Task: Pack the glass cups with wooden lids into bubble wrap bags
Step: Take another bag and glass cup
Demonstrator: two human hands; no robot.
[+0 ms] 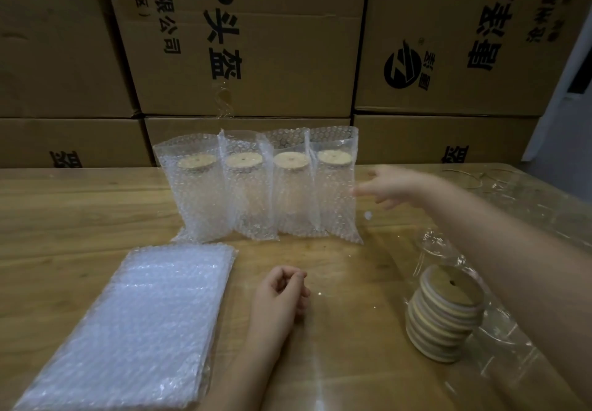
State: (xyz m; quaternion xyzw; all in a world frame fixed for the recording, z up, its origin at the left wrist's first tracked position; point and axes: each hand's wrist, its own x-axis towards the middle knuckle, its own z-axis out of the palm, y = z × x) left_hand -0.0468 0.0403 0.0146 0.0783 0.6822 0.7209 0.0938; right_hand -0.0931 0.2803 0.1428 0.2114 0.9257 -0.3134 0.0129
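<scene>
Several glass cups with wooden lids stand upright in bubble wrap bags in a row at the table's middle; the rightmost bagged cup (334,186) is nearest my right hand (389,186). That hand hovers just right of it, fingers spread, with one fingertip at the bag's edge; it holds nothing. My left hand (282,292) rests on the table in front of the row, its fingers loosely curled and empty. A flat stack of empty bubble wrap bags (141,321) lies at the front left. A stack of wooden lids (445,311) sits at the front right.
The wooden table (64,212) backs onto a wall of stacked cardboard boxes (243,42). Crumpled clear plastic film (512,330) lies under and around the lid stack on the right. A loop of thin string (474,179) lies at the far right.
</scene>
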